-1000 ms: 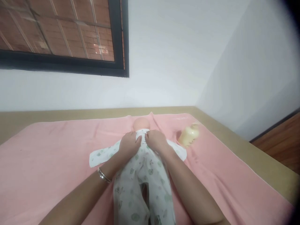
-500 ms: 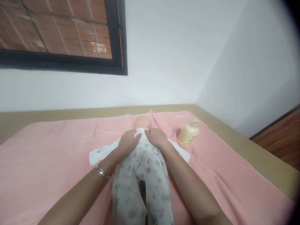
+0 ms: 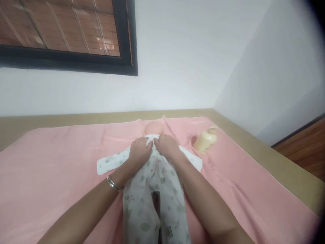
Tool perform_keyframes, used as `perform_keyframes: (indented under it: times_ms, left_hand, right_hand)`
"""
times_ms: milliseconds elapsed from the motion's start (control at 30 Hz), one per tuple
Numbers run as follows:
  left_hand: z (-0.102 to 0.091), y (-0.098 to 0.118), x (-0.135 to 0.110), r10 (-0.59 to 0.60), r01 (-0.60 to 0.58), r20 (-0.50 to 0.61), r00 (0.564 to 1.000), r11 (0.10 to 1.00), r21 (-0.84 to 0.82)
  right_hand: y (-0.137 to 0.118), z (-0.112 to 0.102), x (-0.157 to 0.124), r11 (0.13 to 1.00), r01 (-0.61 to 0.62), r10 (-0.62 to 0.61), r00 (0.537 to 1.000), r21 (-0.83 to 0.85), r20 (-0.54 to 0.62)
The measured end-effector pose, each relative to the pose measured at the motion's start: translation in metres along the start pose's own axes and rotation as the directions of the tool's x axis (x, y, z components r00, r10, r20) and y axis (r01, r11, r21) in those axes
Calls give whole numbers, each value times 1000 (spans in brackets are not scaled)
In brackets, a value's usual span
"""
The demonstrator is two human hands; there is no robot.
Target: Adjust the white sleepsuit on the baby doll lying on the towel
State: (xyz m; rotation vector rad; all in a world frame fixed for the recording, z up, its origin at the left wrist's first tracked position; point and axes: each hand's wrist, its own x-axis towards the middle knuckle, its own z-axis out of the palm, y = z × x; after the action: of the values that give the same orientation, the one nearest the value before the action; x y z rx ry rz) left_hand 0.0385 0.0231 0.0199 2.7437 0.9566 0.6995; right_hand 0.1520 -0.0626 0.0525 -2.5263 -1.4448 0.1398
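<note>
The left hand point(image 3: 139, 150) and right hand point(image 3: 167, 146), thumbs inward, pinch the upper part of a white cloth baby outfit with green print point(image 3: 144, 206). It lies sleeves-out on a creased pink cloth sheet point(image 3: 61, 162), a smooth pink rounded doll head point(image 3: 154, 128) beyond its collar. Right of it rests a pale-yellow rounded bottle point(image 3: 205, 140). A flat tan surface point(image 3: 254, 149) borders the sheet, against white walls point(image 3: 175, 61) and a black-framed window point(image 3: 125, 37).

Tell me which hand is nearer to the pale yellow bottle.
Right. The right hand is on the patterned garment, to the left of the pale yellow bottle; the left hand is on the garment too, farther left.
</note>
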Motion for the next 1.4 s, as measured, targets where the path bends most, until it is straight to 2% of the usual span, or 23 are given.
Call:
perform_keyframes:
  times_ms: [100, 200, 300, 400, 467, 567, 633, 700, 767, 833, 933, 1033, 1100, 1167, 1267, 1333, 1400]
  left_hand:
    - [1, 0, -1, 101, -101, -89, 991, 995, 10]
    - [2, 0, -2, 199, -207, -176, 964, 978, -25]
    - [3, -3, 0, 148, -158, -154, 977, 986, -52]
    - [4, -5, 1, 91, -94, -94, 991, 995, -37]
    - [5, -5, -1, 130, -132, -134, 982, 991, -13]
    - [4, -3, -6, 264, -255, -248, 932, 965, 67]
    - [5, -2, -8, 294, -276, -283, 913, 956, 105]
    - [6, -3, -6, 256, -237, -271, 928, 966, 99]
    - [7, -5, -4, 226, -212, -230, 946, 974, 86]
    - [7, -6, -3, 232, -215, -220, 947, 971, 101]
    - [6, -5, -7, 332, -287, -267, 905, 938, 193]
    - [4, -1, -11, 430, -363, -291, 855, 895, 257]
    - [3, 0, -11, 393, -330, -300, 869, 913, 240]
    - [4, 0, -9, 311, -264, -285, 907, 945, 192]
    - [4, -2, -7, 242, -210, -243, 939, 966, 150]
    - [3, -2, -8, 286, -245, -245, 926, 952, 183]
    - [2, -2, -9, 361, -307, -264, 894, 925, 224]
  right_hand:
    - [9, 0, 8, 994, -69, 57, 988, 83, 145]
    - [6, -5, 0, 997, -63, 56, 991, 49, 122]
    - [-7, -12, -20, 995, 77, -76, 997, -67, 28]
    - [-15, -18, -31, 977, 178, -175, 984, -120, 30]
    - [-12, -17, -26, 984, 137, -132, 990, -117, 57]
    - [-2, -15, -10, 997, 40, -32, 992, -63, 123]
    - [1, -17, -8, 999, 24, -19, 988, -31, 150]
    - [-3, -23, -18, 995, 84, -77, 990, -56, 120]
    - [-11, -32, -38, 975, 198, -188, 978, -103, 94]
    - [-17, -42, -56, 955, 281, -266, 954, -101, 136]
    - [-15, -48, -61, 972, 221, -204, 962, -76, 179]
    - [-3, -37, -39, 991, 131, -125, 979, -26, 163]
    - [3, -27, -22, 996, 88, -84, 989, -23, 123]
    - [3, -21, -13, 998, 52, -48, 995, -46, 90]
    - [-3, -23, -21, 993, 87, -80, 993, -79, 90]
    - [-8, -27, -33, 983, 145, -134, 986, -115, 97]
    - [-9, -28, -37, 974, 184, -172, 980, -129, 97]
